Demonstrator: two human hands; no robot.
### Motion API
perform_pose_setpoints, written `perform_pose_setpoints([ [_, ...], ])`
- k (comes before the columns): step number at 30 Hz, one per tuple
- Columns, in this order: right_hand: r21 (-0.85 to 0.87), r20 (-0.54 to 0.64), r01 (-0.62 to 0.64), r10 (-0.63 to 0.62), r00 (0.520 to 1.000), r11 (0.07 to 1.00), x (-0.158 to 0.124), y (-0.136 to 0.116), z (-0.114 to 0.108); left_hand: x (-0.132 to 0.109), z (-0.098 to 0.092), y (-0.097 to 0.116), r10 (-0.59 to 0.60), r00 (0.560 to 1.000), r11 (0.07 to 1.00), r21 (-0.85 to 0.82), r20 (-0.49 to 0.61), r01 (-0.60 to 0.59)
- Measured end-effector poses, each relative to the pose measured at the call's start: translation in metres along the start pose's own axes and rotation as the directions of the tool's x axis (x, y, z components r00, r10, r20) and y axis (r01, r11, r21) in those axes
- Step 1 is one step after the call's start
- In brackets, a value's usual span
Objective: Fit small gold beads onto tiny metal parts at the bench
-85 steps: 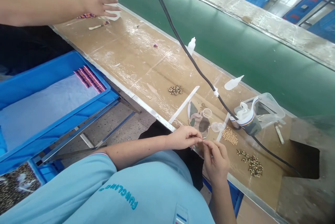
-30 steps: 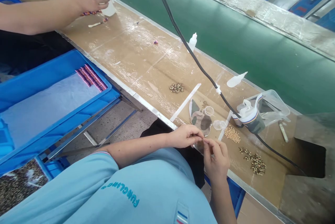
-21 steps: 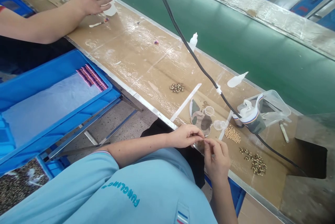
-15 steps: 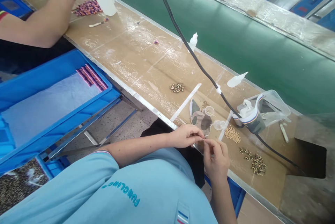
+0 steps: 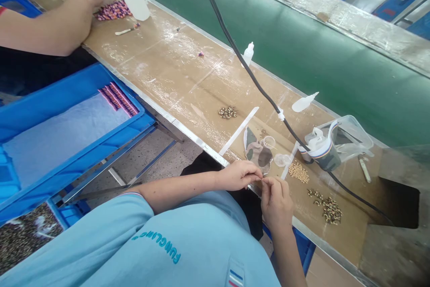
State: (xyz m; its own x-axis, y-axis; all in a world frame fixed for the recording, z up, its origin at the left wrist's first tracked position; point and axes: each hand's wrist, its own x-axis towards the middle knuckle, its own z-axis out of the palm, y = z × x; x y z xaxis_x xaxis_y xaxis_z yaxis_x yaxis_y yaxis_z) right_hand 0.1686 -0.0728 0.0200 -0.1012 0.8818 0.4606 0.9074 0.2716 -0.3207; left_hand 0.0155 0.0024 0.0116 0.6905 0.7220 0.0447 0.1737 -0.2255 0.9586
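My left hand [image 5: 239,175] and my right hand [image 5: 277,198] meet fingertip to fingertip at the table's front edge. Both are closed in a pinch; whatever lies between the fingertips is too small to make out. Just beyond them lies a camouflage-patterned cloth piece [image 5: 260,155], with clear round plastic lids [image 5: 281,160] beside it. Right of these is a pile of small tan pieces [image 5: 298,171]. Farther right, a heap of small dark-and-cream curved pieces [image 5: 332,211] is spread near the edge. A smaller cluster of similar pieces [image 5: 227,112] sits to the left, past a white tape strip [image 5: 239,130].
A black cable [image 5: 231,40] hangs across the table. Two white squeeze bottles [image 5: 247,53] lie or stand near the back edge. A clear plastic tub [image 5: 358,134] holds cloth at right. At left are a blue crate [image 5: 67,94] and a co-worker's arm [image 5: 57,27].
The co-worker's hand at the upper left has come down toward the pile of colourful pieces. My own hands stay pinched together in nearly the same place.
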Motion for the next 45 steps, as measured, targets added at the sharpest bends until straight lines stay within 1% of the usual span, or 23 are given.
perform_pose_setpoints([
  [5,0.041,-0.001,-0.041,0.041,0.999,0.998,-0.001,0.000,0.003,0.001,0.000,0.002,-0.019,1.000,1.000,-0.024,-0.003,0.019],
  [10,0.065,-0.020,-0.045,0.047,0.999,0.997,-0.003,0.000,0.006,0.001,0.000,0.003,-0.041,0.999,0.999,-0.031,-0.025,0.040],
  [14,0.049,-0.029,-0.055,0.057,0.998,0.997,-0.003,0.002,0.008,0.003,0.003,0.000,-0.045,0.998,0.999,-0.006,-0.041,0.045],
  [18,0.036,-0.057,-0.029,0.031,0.998,0.999,-0.001,0.007,0.009,0.004,0.006,-0.004,-0.042,0.998,0.999,0.008,-0.051,0.042],
  [20,0.027,-0.065,-0.033,0.035,0.997,0.999,-0.001,0.010,0.009,0.002,0.007,-0.003,-0.063,0.996,0.998,0.003,-0.069,0.064],
  [22,0.018,-0.064,-0.056,0.057,0.996,0.998,0.000,0.014,0.008,0.002,0.003,-0.002,-0.072,0.992,0.997,0.005,-0.103,0.073],
  [24,0.008,-0.071,-0.074,0.075,0.995,0.997,0.001,0.017,0.006,0.003,-0.008,-0.002,-0.035,0.987,0.998,0.048,-0.158,0.043],
  [25,0.003,-0.076,-0.081,0.081,0.994,0.997,0.002,0.019,0.005,0.005,-0.016,-0.003,-0.007,0.979,0.996,0.091,-0.201,0.026],
  [26,-0.004,-0.079,-0.091,0.091,0.993,0.996,0.002,0.021,0.004,0.008,-0.027,-0.004,0.019,0.967,0.989,0.147,-0.252,0.018],
  [27,-0.010,-0.083,-0.107,0.106,0.991,0.994,0.003,0.023,0.003,0.011,-0.039,-0.007,0.031,0.945,0.977,0.208,-0.324,0.040],
  [29,-0.016,-0.087,-0.147,0.145,0.986,0.989,0.003,0.026,0.002,0.018,-0.065,-0.013,0.037,0.876,0.929,0.340,-0.481,0.147],
  [31,-0.018,-0.091,-0.185,0.183,0.979,0.983,0.003,0.029,0.001,0.025,-0.088,-0.020,0.046,0.816,0.855,0.445,-0.576,0.266],
  [33,-0.020,-0.087,-0.204,0.202,0.976,0.979,0.003,0.031,0.000,0.032,-0.103,-0.025,0.047,0.783,0.777,0.515,-0.620,0.361],
  [34,-0.024,-0.083,-0.212,0.209,0.974,0.977,0.003,0.031,0.000,0.035,-0.108,-0.027,0.041,0.782,0.746,0.540,-0.622,0.390],
  [35,-0.027,-0.081,-0.220,0.217,0.973,0.975,0.003,0.032,-0.001,0.039,-0.111,-0.029,0.026,0.792,0.721,0.560,-0.610,0.409],
  [36,-0.028,-0.078,-0.228,0.225,0.971,0.973,0.003,0.032,-0.001,0.042,-0.113,-0.030,0.002,0.812,0.702,0.579,-0.584,0.414],
  [39,-0.021,-0.073,-0.254,0.252,0.965,0.967,0.003,0.032,-0.002,0.049,-0.111,-0.032,-0.082,0.904,0.676,0.643,-0.421,0.361],
  [40,-0.018,-0.072,-0.262,0.260,0.963,0.965,0.003,0.032,-0.002,0.050,-0.110,-0.032,-0.101,0.927,0.676,0.659,-0.362,0.331],
  [42,-0.010,-0.072,-0.274,0.273,0.959,0.962,0.002,0.033,-0.002,0.047,-0.105,-0.034,-0.106,0.953,0.684,0.675,-0.283,0.276],
  [45,0.002,-0.072,-0.278,0.277,0.958,0.961,0.002,0.033,-0.003,0.033,-0.095,-0.038,-0.057,0.965,0.707,0.672,-0.255,0.220],
])
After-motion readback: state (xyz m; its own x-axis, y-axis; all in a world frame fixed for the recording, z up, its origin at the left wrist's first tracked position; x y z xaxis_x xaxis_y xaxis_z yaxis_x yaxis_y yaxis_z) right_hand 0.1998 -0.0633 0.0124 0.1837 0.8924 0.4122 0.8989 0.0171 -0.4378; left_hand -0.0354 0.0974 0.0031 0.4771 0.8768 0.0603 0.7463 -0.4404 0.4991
